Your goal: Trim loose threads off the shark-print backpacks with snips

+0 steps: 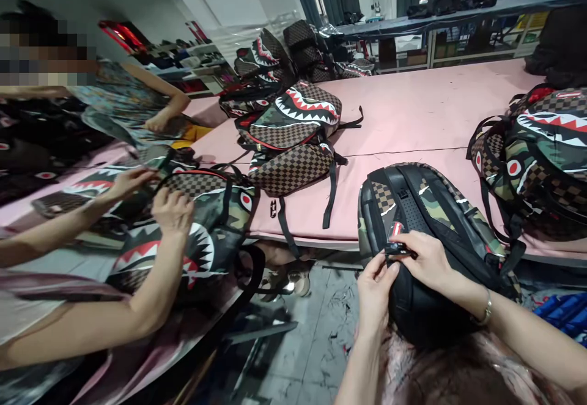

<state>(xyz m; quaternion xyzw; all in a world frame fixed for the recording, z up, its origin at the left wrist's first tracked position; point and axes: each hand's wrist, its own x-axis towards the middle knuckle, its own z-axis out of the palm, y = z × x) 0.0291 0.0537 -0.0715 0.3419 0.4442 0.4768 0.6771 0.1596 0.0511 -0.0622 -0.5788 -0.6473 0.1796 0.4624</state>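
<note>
Backpack (415, 200), its back panel and black shoulder straps uppermost, with its upper part at the near edge of a pink bench (422, 114) and its lower part over the wearer's lap. Checked and camouflage panels show along its upper part, and a small red-and-white label (397, 228) lies close to the hands. The right hand (428, 259), a bracelet (487, 307) at its wrist, pinches a small black piece (397, 249) between thumb and fingers just above the panel; the exact kind of piece cannot be made out. The left hand (376, 282) meets it from the other side, its fingers bent and drawn close at the piece's end; whether they grip it is not clear.

To the right on the bench stands a shark-mouth backpack (550, 142) with a red-and-white eye. Left of centre, a toothed backpack (296, 114) lies behind a checked bag (293, 169), whose straps hang toward the bench edge. Farther left, a co-worker's hands (173, 210) are at the upper edge of a camouflage backpack (208, 234). Beyond sits a person in a patterned top (123, 102), near a pile of bags (270, 56). Dark scraps (337, 310) litter the tiled floor (323, 356).
</note>
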